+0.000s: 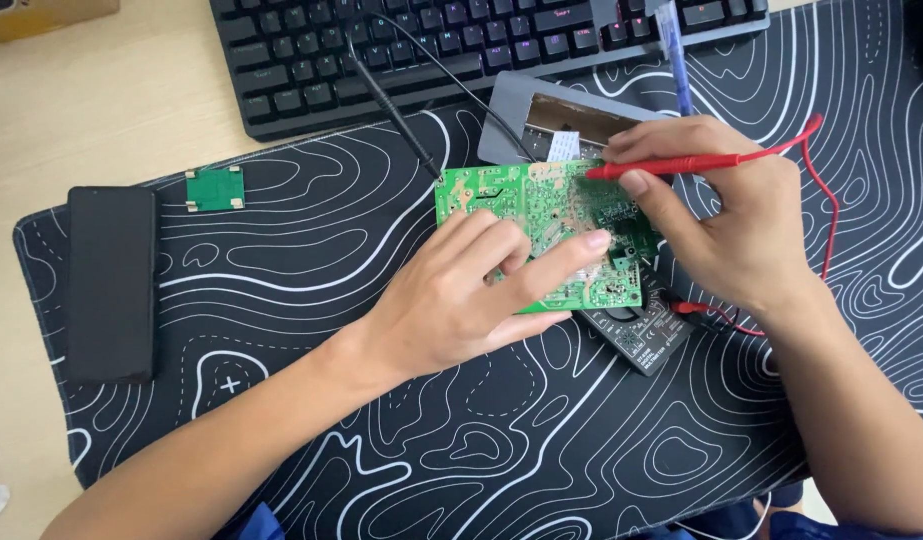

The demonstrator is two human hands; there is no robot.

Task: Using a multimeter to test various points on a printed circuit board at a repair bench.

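Note:
A green circuit board [521,200] lies solder side up on a black desk mat [381,430]. My left hand [471,290] rests flat on the board's near part, fingers pressing it down. My right hand [726,220] pinches a red test probe [671,165] whose tip touches the board's upper middle. A black probe [391,105] lies with its tip at the board's upper left corner. A black multimeter [646,330] sits under the board's right edge, with a red lead [829,200] looping to it.
A black keyboard [461,40] spans the back. A grey metal plate [556,115] lies behind the board, a blue pen [676,60] beside it. A small green board [215,188] and a black phone [111,285] sit at the left.

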